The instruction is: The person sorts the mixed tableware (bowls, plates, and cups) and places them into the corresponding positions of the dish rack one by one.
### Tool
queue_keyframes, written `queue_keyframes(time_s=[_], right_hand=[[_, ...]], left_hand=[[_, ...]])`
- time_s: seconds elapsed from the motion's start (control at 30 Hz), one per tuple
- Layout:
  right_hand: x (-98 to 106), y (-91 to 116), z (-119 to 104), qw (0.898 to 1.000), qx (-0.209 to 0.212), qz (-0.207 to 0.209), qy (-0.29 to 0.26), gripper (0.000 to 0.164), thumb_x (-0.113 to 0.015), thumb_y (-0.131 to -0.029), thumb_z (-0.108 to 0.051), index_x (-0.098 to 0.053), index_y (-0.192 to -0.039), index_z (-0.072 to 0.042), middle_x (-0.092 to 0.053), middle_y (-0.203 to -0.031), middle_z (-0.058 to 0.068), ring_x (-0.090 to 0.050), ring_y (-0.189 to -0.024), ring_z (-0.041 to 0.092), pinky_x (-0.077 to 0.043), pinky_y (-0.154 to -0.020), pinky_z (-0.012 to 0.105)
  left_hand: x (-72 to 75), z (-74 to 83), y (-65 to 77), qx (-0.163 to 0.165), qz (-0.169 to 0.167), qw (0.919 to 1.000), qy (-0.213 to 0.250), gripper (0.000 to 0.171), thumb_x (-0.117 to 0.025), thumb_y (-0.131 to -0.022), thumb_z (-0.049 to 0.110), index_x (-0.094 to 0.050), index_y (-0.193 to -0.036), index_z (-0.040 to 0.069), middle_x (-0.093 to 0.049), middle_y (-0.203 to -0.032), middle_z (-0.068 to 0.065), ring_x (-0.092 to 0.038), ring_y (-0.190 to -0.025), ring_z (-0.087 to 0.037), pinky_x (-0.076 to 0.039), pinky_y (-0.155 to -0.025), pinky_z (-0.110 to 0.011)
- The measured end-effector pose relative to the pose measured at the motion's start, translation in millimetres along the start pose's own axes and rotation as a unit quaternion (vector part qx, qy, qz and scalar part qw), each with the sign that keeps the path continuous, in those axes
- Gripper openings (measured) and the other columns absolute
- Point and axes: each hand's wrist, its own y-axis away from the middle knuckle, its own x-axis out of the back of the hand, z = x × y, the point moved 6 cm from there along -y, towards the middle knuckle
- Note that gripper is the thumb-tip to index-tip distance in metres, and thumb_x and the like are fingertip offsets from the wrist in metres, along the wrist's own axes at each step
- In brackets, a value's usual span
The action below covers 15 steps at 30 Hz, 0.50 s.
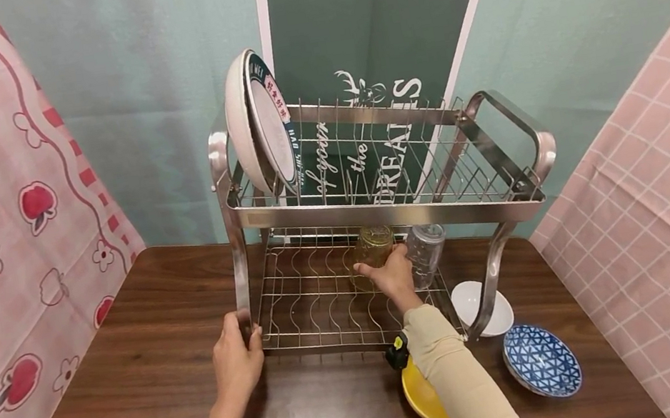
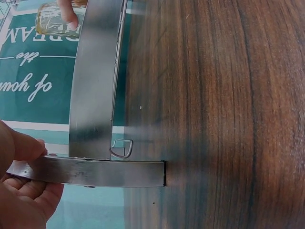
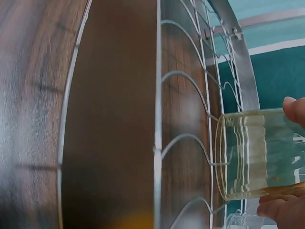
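Note:
A two-tier metal dish rack (image 1: pixel 388 215) stands on the wooden table. My left hand (image 1: pixel 236 357) grips its front left leg (image 2: pixel 109 171), thumb on one side and fingers on the other. Under the upper tier, my right hand (image 1: pixel 393 276) holds a yellowish glass (image 1: pixel 376 237) from the front, thumb on the left. In the right wrist view the glass (image 3: pixel 252 152) has its rim at the wires of the lower rack, thumb and fingers around its far end. Close on its right, a clear glass (image 1: pixel 427 253) stands upside down on the lower tier.
Two large bowls (image 1: pixel 240 122) lean on edge at the upper tier's left end. Right of the rack are a white bowl (image 1: pixel 499 314) and a blue-and-white patterned bowl (image 1: pixel 541 360). A yellow bowl (image 1: pixel 425 398) sits partly under my right forearm. Curtains (image 1: pixel 160 83) hang behind.

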Motion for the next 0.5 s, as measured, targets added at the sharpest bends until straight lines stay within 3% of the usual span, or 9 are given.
queue_keyframes(time_s=[0.5], right_hand=[[0.2, 1.3, -1.9, 0.999, 0.025, -0.021, -0.002, 0.084, -0.081, -0.069, -0.039, -0.031, -0.122, 0.003, -0.051, -0.106, 0.03, -0.05, -0.101, 0.046, -0.043, -0.08, 0.053]], left_hand=[[-1.3, 0.5, 2.0, -0.005, 0.002, 1.0, 0.001, 0.033, -0.07, -0.075, -0.005, -0.052, -0.102, 0.0, -0.061, -0.084, -0.019, -0.059, -0.074, -0.043, -0.043, -0.063, -0.054]])
